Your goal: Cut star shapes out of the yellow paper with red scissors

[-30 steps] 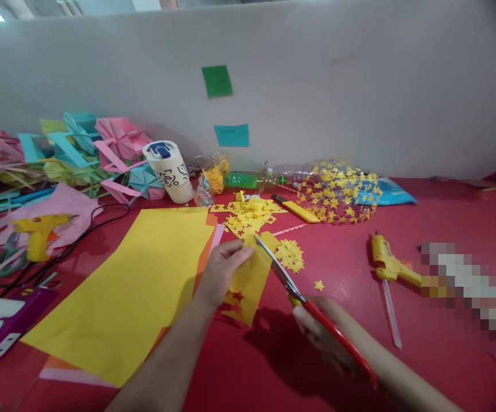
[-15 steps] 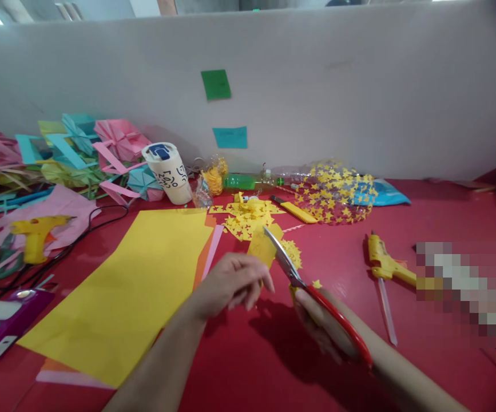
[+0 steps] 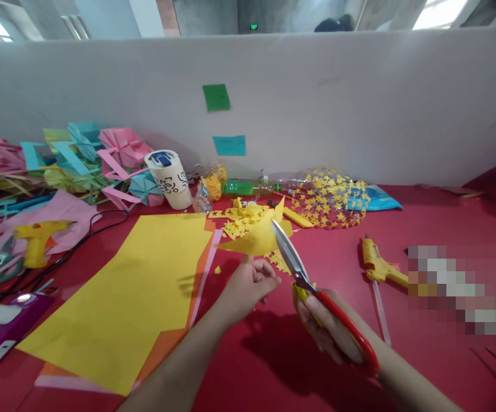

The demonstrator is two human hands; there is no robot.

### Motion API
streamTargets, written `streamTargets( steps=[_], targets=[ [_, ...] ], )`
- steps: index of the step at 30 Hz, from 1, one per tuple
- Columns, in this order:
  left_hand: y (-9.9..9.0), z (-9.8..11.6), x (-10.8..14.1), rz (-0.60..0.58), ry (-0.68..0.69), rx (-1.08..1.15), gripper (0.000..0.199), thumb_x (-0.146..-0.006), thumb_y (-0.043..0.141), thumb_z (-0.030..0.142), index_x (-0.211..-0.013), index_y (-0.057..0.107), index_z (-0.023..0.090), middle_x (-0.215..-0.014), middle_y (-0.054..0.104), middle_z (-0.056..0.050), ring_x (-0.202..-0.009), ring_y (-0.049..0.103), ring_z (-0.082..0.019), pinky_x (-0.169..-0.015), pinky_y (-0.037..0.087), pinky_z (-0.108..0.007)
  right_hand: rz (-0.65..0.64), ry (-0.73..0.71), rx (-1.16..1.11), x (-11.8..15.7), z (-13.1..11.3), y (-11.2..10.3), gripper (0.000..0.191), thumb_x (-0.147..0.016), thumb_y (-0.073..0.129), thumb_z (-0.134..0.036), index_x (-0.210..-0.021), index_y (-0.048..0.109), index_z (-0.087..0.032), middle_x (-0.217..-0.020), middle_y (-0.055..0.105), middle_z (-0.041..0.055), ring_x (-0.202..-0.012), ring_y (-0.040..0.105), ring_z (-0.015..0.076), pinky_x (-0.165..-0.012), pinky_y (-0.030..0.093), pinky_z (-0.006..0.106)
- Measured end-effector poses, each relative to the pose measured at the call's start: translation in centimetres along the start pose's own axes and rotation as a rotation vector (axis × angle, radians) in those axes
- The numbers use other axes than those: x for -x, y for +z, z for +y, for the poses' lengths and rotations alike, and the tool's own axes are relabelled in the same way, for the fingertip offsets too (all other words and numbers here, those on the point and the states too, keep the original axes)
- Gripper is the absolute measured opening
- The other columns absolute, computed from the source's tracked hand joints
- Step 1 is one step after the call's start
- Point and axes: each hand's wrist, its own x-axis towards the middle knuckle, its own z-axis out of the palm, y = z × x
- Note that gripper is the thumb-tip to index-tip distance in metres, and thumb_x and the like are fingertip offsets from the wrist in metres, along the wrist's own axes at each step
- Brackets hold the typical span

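My right hand (image 3: 329,326) grips red-handled scissors (image 3: 301,272), blades closed and pointing up and away to the left. A small yellow piece (image 3: 302,294) shows by its fingers; I cannot tell what it is. My left hand (image 3: 252,286) hovers left of the scissors, fingers loosely bent and apart, with nothing visible in them. Just beyond its fingertips, a yellow paper piece (image 3: 254,237) is lifted and tilted, its right side beside the blade tips. Behind it lie yellow scraps with star-shaped holes (image 3: 239,213) and small cut stars (image 3: 280,262).
Large yellow sheets (image 3: 145,274) lie at left over orange and pink paper. Beyond stand a white tumbler (image 3: 170,180), a green bottle (image 3: 239,187) and star-dotted clear plastic (image 3: 329,197). Glue guns (image 3: 37,240) lie at both sides. Paper flowers (image 3: 123,146) pile up far left.
The yellow paper piece has risen and tilted leftward from the table. My left hand has shifted slightly right, and a small yellow bit appears left of it. The scissors remain in my right hand.
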Motion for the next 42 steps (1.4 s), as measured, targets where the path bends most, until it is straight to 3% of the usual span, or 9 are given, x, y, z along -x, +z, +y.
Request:
streamTargets(
  steps=[5, 9, 12, 15, 21, 31, 42],
  targets=[
    [-0.3, 0.2, -0.1, 0.218, 0.304, 0.294, 0.025, -0.075, 0.068, 0.038, -0.083, 0.058, 0.016, -0.077, 0.06, -0.001, -0.063, 0.053, -0.011, -0.062, 0.044, -0.024, 0.096, 0.036, 0.062, -0.4, 0.1, 0.2, 0.056, -0.083, 0.044, -0.075, -0.068, 0.043, -0.021, -0.039, 0.039, -0.0108, -0.026, 0.035, 0.0051, -0.03, 0.031, 0.015],
    [-0.6, -0.7, -0.2, 0.476, 0.348, 0.34, 0.033, -0.084, 0.06, 0.044, -0.067, 0.061, 0.016, -0.06, 0.058, 0.0, -0.058, 0.051, -0.011, -0.061, 0.044, -0.025, 0.106, 0.069, 0.116, -0.3, -0.1, 0.9, 0.054, -0.079, 0.052, -0.073, -0.064, 0.038, -0.023, -0.042, 0.036, -0.0103, -0.029, 0.035, 0.006, -0.028, 0.026, 0.016],
    [-0.8, -1.1, -0.2, 0.608, 0.358, 0.362, 0.033, -0.083, 0.062, 0.043, -0.063, 0.064, 0.017, -0.061, 0.062, -0.002, -0.06, 0.055, -0.013, -0.063, 0.046, -0.027, 0.049, 0.062, 0.154, -0.2, -0.1, 1.3, 0.051, -0.081, 0.052, -0.07, -0.066, 0.036, -0.024, -0.043, 0.035, -0.0101, -0.032, 0.033, 0.0067, -0.03, 0.026, 0.018],
    [-1.0, -1.2, -0.1, 0.607, 0.354, 0.301, 0.033, -0.08, 0.064, 0.046, -0.064, 0.066, 0.017, -0.067, 0.066, -0.004, -0.069, 0.06, -0.017, -0.067, 0.049, -0.029, -0.002, 0.023, 0.249, -0.2, -0.2, 1.5, 0.051, -0.085, 0.05, -0.068, -0.066, 0.036, -0.023, -0.048, 0.033, -0.0083, -0.039, 0.033, 0.0078, -0.036, 0.026, 0.02],
    [-1.1, -0.9, 0.1, 0.578, 0.31, 0.2, 0.036, -0.083, 0.058, 0.049, -0.064, 0.065, 0.019, -0.064, 0.065, -0.004, -0.074, 0.062, -0.02, -0.066, 0.05, -0.03, 0.014, -0.052, 0.358, -0.1, -0.6, 1.7, 0.052, -0.087, 0.046, -0.066, -0.064, 0.034, -0.021, -0.062, 0.031, -0.0046, -0.057, 0.028, 0.011, -0.048, 0.025, 0.023],
    [-1.9, -0.7, 0.0, 0.548, 0.21, 0.185, 0.042, -0.084, 0.059, 0.046, -0.053, 0.055, 0.019, -0.047, 0.047, 0.003, -0.045, 0.041, -0.009, -0.048, 0.036, -0.022, -0.122, -0.077, 0.403, 0.1, -0.5, 0.0, 0.055, -0.089, 0.039, -0.071, -0.068, 0.032, -0.021, -0.062, 0.032, -0.0049, -0.056, 0.027, 0.0108, -0.049, 0.021, 0.024],
    [-1.8, -0.6, 0.2, 0.509, 0.211, 0.232, 0.04, -0.082, 0.064, 0.043, -0.054, 0.051, 0.017, -0.055, 0.048, 0.004, -0.052, 0.042, -0.008, -0.046, 0.033, -0.019, -0.143, -0.051, 0.378, 0.1, -1.1, 0.0, 0.058, -0.087, 0.036, -0.076, -0.067, 0.034, -0.022, -0.059, 0.035, -0.0042, -0.053, 0.029, 0.0104, -0.045, 0.021, 0.023]
  ],
)
